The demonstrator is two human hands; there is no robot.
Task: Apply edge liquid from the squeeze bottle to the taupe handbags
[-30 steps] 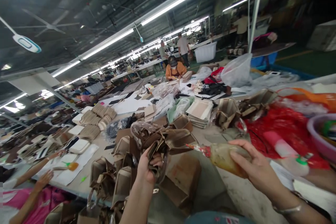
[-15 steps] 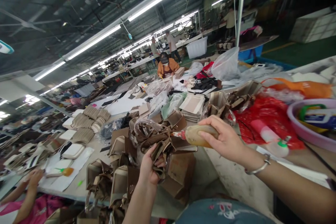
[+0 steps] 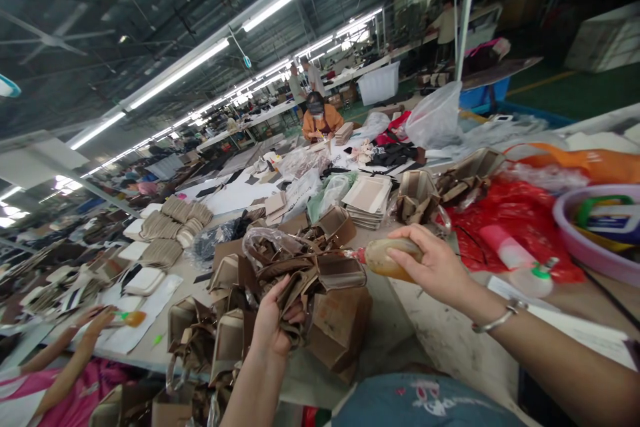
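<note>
My right hand is wrapped round a squeeze bottle of yellowish liquid, tilted on its side with its reddish tip pointing left. The tip is close to the edge of a brown handbag; whether they touch I cannot tell. With its fingers closed, my left hand grips the bag's folded brown material below and left of the tip. Several more brown bags lie crowded to the left of my left hand. Under the held bag stands a brown cardboard box.
A co-worker's hands are at the left, by an orange bottle with a green tip. Stacked beige panels lie beyond the bags. To the right are red plastic, a pink-and-clear bottle and a purple basin.
My right hand and the squeeze bottle have shifted slightly right. My left hand has moved a little left, and the bag's edge shows more fully. The co-worker's hands have moved right toward the orange bottle.
</note>
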